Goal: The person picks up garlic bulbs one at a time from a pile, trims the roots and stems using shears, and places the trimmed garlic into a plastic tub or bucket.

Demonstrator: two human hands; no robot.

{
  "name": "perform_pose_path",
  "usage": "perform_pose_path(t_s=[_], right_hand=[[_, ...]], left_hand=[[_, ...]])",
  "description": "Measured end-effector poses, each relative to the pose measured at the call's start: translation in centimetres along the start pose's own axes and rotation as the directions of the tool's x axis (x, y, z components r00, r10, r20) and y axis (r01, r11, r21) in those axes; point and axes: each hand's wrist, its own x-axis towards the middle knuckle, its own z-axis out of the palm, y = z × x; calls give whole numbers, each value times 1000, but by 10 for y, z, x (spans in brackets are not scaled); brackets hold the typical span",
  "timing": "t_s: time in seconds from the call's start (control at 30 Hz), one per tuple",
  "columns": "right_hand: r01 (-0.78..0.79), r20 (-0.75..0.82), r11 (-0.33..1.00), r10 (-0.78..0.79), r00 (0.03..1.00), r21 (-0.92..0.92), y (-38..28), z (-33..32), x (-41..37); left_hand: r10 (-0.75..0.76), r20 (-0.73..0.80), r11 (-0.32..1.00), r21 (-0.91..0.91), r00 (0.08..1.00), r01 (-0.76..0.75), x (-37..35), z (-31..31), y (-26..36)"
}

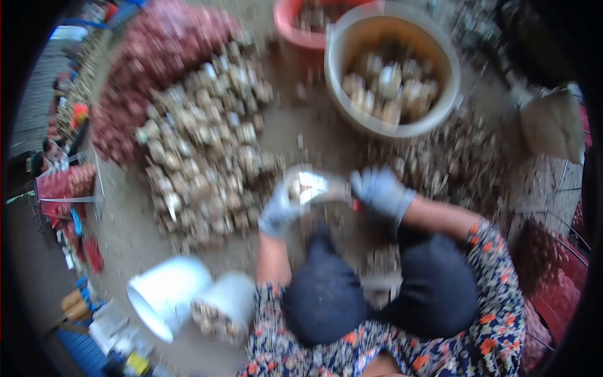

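A pale bulb (312,186), blurred by motion, is held between two gloved hands above the lap. It is clasped from its 8 o'clock side by the left hand (279,211), whose fingers are curled closed around its lower edge. The right hand (380,192) is set against the bulb's 3 o'clock end. How tightly it is closed, and on what, cannot be told through the blur. A small red piece (357,205) is seen just under it. A heap of bulbs (201,151) is spread at 10 o'clock from the hands, and a beige tub (342,94) part-filled with bulbs is placed at 1 o'clock. Two white buckets (166,295) are tipped over at 7 o'clock.
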Motion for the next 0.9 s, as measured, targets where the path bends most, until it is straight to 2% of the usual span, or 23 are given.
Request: perform_pose_path(t_s=[0.03, 0.1, 0.13, 0.23, 0.3, 0.43, 0.5, 0.57, 0.63, 0.7, 0.83, 0.9], right_hand=[[43, -18, 998, -42, 999, 50, 0, -15, -3], [-5, 79, 990, -7, 997, 144, -4, -32, -5], [-8, 62, 994, 1, 998, 111, -8, -42, -7], [-28, 85, 989, 16, 996, 143, -13, -76, -13], [-14, -21, 988, 17, 1000, 153, -22, -93, -26], [-62, -44, 955, 78, 996, 290, -39, -105, -45], [-77, -51, 946, 98, 994, 314, -45, -108, -49], [-69, -78, 953, 96, 992, 293, -49, -115, -50], [-85, -87, 953, 114, 990, 290, -54, -126, -56], [-119, -142, 925, 181, 973, 361, -54, -130, -59], [-142, -193, 895, 243, 951, 423, -39, -141, -67], [-169, -186, 869, 283, 941, 466, -32, -140, -68]], left_hand=[[38, 81, 996, -82, 996, -32, 2, -4, 1], [36, 60, 997, -63, 998, -32, -3, 10, 23], [57, 50, 993, -110, 997, -51, -6, 18, 36], [138, 29, 990, -31, 990, -138, -5, 23, 55], [199, 31, 980, 1, 979, -200, -13, 32, 70], [185, 47, 978, -104, 982, -179, -36, 49, 82], [200, 71, 979, -47, 977, -197, -47, 55, 84], [242, -61, 968, 83, 968, -237, -62, 71, 97], [256, -99, 960, 146, 962, -241, -59, 62, 101], [285, -210, 957, 121, 935, -264, -69, 65, 114], [266, -133, 963, -4, 955, -269, -78, 77, 163], [239, -117, 969, 94, 964, -229, -71, 83, 187]])
